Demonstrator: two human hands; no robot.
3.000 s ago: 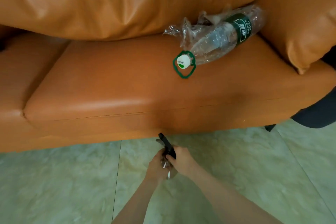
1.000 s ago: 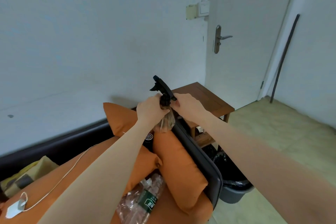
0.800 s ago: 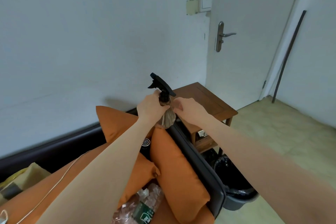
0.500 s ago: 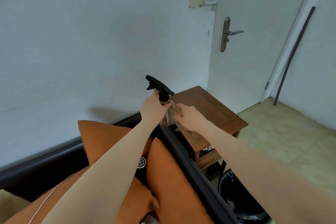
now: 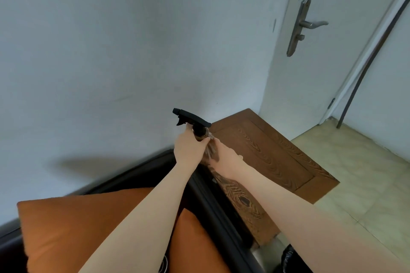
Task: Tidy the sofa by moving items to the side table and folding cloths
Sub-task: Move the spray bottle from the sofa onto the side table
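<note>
Your left hand (image 5: pixel 188 147) grips the neck of the spray bottle (image 5: pixel 200 132), fingers curled round it just under the black trigger head. Your right hand (image 5: pixel 224 157) holds the lower part of the bottle, fingers wrapped on the clear body, which is mostly hidden between the two hands.

Three seconds ago you held this bottle low, in front of the sofa seat, above the floor. Since then you have turned to the sofa's end and carried it forward. In the last second the wooden surface (image 5: pixel 277 153) came much closer in the view, and the bottle now sits over its near left corner, past the dark armrest (image 5: pixel 210 201). The orange cushions (image 5: pixel 73 226) are now below your forearms, behind the bottle.

For the task, I judge that the carrying part is almost finished: the bottle has left the sofa and only the setting down remains. Whether its base already touches the surface I cannot tell, because your hands cover it.

Relative to your hands, the bottle stands nearly upright, nozzle pointing left toward the wall, trigger head above your left hand, body between both palms.
</note>
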